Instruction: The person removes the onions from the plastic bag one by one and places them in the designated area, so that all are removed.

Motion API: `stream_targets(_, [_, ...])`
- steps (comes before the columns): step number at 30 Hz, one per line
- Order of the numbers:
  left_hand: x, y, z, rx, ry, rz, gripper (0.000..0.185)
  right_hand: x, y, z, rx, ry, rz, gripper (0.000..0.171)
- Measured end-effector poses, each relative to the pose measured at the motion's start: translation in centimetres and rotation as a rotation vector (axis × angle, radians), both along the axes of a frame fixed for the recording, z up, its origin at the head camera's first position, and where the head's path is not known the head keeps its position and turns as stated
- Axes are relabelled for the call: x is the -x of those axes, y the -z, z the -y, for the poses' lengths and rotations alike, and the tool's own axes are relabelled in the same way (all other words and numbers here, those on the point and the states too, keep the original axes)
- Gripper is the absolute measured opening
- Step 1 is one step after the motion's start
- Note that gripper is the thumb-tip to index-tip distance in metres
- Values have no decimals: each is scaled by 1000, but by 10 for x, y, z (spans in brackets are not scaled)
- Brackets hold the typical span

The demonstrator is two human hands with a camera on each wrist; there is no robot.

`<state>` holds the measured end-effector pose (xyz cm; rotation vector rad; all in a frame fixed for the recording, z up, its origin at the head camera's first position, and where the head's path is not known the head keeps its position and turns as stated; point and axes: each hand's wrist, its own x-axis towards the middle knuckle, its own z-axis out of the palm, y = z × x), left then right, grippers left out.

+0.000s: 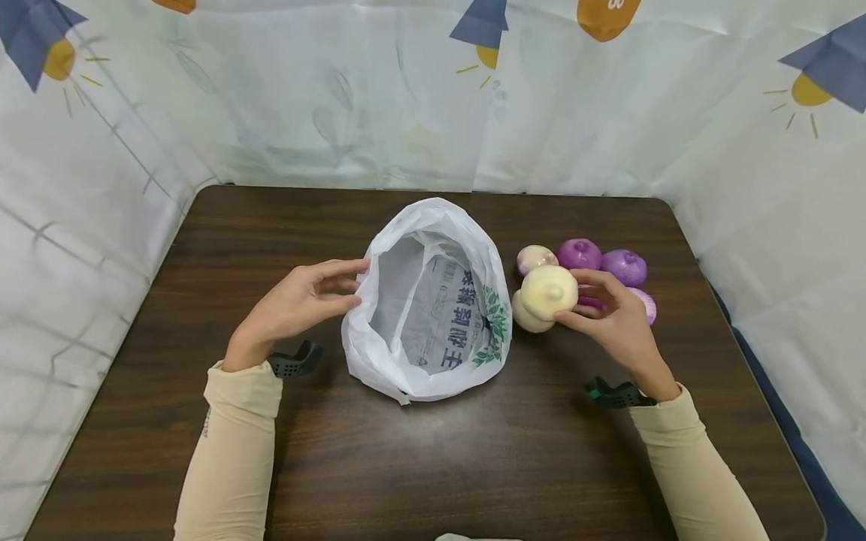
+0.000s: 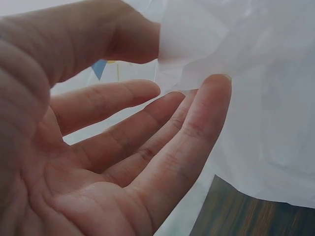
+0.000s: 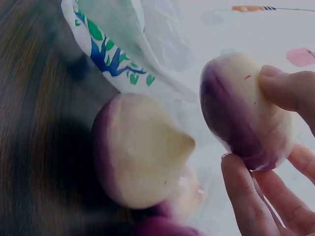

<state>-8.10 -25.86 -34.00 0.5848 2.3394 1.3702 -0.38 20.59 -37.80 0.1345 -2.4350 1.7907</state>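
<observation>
the white plastic bag (image 1: 433,300) stood open on the desk (image 1: 271,466), its mouth turned up and its long axis running away from the person, and everything else lay to one side or the other of it. the right hand (image 1: 612,319) was just right of the bag, fingers and thumb curled round a pale cream onion (image 1: 549,291) that it held clear of the desk, so the bag's mouth lay to that hand's left and close by. the left hand (image 1: 298,304) sat at the bag's left side, fingers nearly straight and relaxed, fingertips touching the rim; the left wrist view showed the thumb against the thin white film and the palm otherwise empty. the right hand was the one nearer the onions. counted: one bag, one onion in hand, and five more resting on the desk right of the bag, namely a second pale onion (image 1: 531,315) just beneath the held one, a pinkish-white onion (image 1: 536,258) behind it, two purple onions (image 1: 579,254) beyond, and a striped purple onion (image 1: 646,304) partly hidden behind the right hand.
</observation>
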Motion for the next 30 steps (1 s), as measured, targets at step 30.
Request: stream_targets(30, [3,-1,2,-4,11,8,57,-42,29,-39,-17,69,62,64])
